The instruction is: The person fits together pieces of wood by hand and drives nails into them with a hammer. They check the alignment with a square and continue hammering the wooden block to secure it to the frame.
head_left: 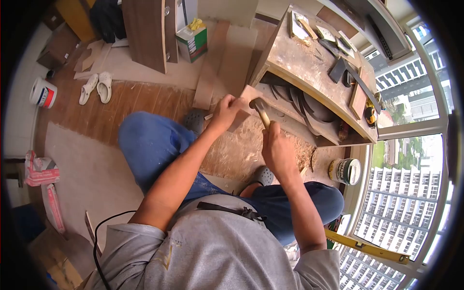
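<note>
A hammer with a pale wooden handle is gripped in my right hand, its dark head up and to the left. Just left of the hammer head, my left hand has its fingers closed on a piece of wood that lies near the front of the wooden cabinet. Whether the hammer head touches the wood I cannot tell. Wood shavings lie on the floor below my hands.
Tools and wood scraps lie on the cabinet, with curved strips inside it. A paint can stands at the right by the window, above a yellow level. Further left are a green box, white clogs and a white bucket.
</note>
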### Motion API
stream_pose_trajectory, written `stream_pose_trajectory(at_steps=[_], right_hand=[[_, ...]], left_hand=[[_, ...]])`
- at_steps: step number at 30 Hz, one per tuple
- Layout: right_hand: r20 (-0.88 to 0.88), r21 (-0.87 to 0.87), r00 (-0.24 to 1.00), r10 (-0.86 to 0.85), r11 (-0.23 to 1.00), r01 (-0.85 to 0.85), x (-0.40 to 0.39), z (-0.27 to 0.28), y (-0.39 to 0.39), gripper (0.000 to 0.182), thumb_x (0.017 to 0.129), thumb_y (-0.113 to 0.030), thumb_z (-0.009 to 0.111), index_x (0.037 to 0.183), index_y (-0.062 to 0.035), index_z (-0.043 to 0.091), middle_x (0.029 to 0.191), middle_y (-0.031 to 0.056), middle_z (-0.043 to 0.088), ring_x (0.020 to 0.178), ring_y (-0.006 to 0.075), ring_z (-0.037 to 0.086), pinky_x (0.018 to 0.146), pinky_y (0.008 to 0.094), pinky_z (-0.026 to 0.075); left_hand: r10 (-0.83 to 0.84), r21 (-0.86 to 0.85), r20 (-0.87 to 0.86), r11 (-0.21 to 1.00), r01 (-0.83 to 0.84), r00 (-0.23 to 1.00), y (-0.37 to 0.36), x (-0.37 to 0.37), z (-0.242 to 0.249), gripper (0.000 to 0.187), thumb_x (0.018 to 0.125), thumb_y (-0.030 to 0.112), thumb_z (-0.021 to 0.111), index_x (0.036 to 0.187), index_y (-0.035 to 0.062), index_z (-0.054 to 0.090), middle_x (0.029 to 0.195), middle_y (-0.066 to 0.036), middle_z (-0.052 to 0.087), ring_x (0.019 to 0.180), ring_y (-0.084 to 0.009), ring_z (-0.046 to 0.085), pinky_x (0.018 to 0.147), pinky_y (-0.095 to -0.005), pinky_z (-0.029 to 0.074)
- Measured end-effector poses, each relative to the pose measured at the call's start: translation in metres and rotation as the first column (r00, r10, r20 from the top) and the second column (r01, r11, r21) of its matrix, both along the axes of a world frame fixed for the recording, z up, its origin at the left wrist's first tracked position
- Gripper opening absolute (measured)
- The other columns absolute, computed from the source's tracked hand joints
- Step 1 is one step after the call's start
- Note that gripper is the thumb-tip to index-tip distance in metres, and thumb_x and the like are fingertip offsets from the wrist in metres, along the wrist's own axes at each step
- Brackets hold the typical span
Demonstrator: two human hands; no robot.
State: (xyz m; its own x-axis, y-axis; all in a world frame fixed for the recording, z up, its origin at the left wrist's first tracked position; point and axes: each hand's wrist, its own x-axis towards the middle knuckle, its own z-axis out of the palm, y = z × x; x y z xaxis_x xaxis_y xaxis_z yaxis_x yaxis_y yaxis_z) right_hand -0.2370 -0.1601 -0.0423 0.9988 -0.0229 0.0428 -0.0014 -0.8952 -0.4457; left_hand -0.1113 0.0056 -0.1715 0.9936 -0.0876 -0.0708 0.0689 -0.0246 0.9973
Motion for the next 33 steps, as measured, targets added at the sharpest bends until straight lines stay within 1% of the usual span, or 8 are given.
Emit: stream_pose_trajectory(at_steps=[5,9,12,17,20,22,23,33], right_hand=[[0.101,0.278,0.994,-0.052,0.96,0.022,0.004,0.032,0.01,0.018,0.108,-0.019,0.056,0.113,-0.0037,0.047,0.071,0.0311,0.063,0.067,0.0534,0.064,0.055,0.0596,0.046],[0.203,0.312,0.964,-0.171,0.945,0.102,0.003,0.05,0.016,0.018,0.107,-0.019,0.056,0.113,-0.004,0.046,0.071,0.0312,0.063,0.065,0.0543,0.062,0.055,0.0601,0.045],[-0.002,-0.001,1.0,-0.031,1.0,0.031,0.004,-0.001,0.006,0.02,0.108,-0.022,0.055,0.11,-0.0036,0.048,0.072,0.0297,0.065,0.065,0.053,0.065,0.058,0.0607,0.05],[0.053,0.183,0.994,-0.1,0.979,0.089,0.007,0.023,0.013,0.018,0.108,-0.021,0.054,0.109,-0.0034,0.048,0.071,0.0292,0.065,0.066,0.0533,0.064,0.056,0.06,0.047],[0.266,0.277,0.952,-0.151,0.958,0.075,0.001,0.057,0.022,0.017,0.108,-0.019,0.055,0.112,-0.0048,0.047,0.073,0.0294,0.065,0.064,0.0538,0.063,0.053,0.0592,0.046],[0.157,0.254,0.978,-0.139,0.962,0.096,-0.006,0.018,0.014,0.019,0.108,-0.02,0.055,0.111,-0.0039,0.047,0.073,0.0295,0.065,0.065,0.0542,0.063,0.053,0.0594,0.046],[0.052,0.052,0.998,-0.038,0.998,0.035,-0.005,-0.004,0.006,0.02,0.107,-0.021,0.056,0.11,-0.0032,0.047,0.074,0.0299,0.066,0.066,0.0545,0.063,0.053,0.0595,0.047],[0.228,0.223,0.964,-0.136,0.971,0.084,-0.005,0.031,0.015,0.018,0.108,-0.019,0.053,0.11,-0.0018,0.048,0.073,0.031,0.064,0.066,0.0537,0.063,0.056,0.0605,0.048]], left_hand=[[-0.006,0.017,0.029,1.0,0.006,1.0,0.004,-0.004,0.002,0.04,0.101,0.036,0.07,0.088,-0.0003,0.059,0.074,-0.002,0.053,0.072,-0.0129,0.047,0.066,-0.0336,0.044],[0.004,0.004,-0.008,1.0,-0.004,1.0,0.0,-0.002,0.002,0.04,0.1,0.036,0.071,0.089,-0.0006,0.06,0.075,-0.003,0.054,0.073,-0.0134,0.049,0.067,-0.0335,0.045],[0.006,0.01,-0.013,1.0,-0.006,1.0,0.0,-0.004,0.004,0.04,0.1,0.037,0.071,0.091,-0.0008,0.061,0.076,-0.004,0.056,0.073,-0.0138,0.051,0.068,-0.0335,0.047],[0.03,0.054,0.033,0.998,-0.032,0.999,-0.003,0.001,-0.004,0.041,0.099,0.037,0.073,0.091,-0.0013,0.061,0.077,-0.005,0.058,0.074,-0.0132,0.053,0.069,-0.0329,0.047],[0.021,0.014,0.011,1.0,-0.021,1.0,-0.003,0.0,-0.001,0.041,0.099,0.038,0.073,0.091,-0.001,0.061,0.077,-0.005,0.059,0.074,-0.0142,0.053,0.069,-0.0335,0.048],[0.025,-0.001,0.007,1.0,-0.025,1.0,-0.004,0.002,-0.006,0.041,0.098,0.038,0.074,0.092,-0.0008,0.061,0.078,-0.005,0.06,0.074,-0.0144,0.054,0.069,-0.0337,0.048],[0.028,-0.011,-0.002,1.0,-0.028,1.0,-0.004,0.001,-0.007,0.041,0.098,0.038,0.074,0.092,-0.0006,0.061,0.078,-0.005,0.06,0.074,-0.0146,0.054,0.069,-0.0339,0.048],[0.045,0.003,0.015,0.999,-0.045,0.999,-0.005,0.001,-0.003,0.042,0.098,0.04,0.073,0.093,0.0,0.062,0.079,-0.005,0.061,0.074,-0.0152,0.055,0.069,-0.0346,0.048]])
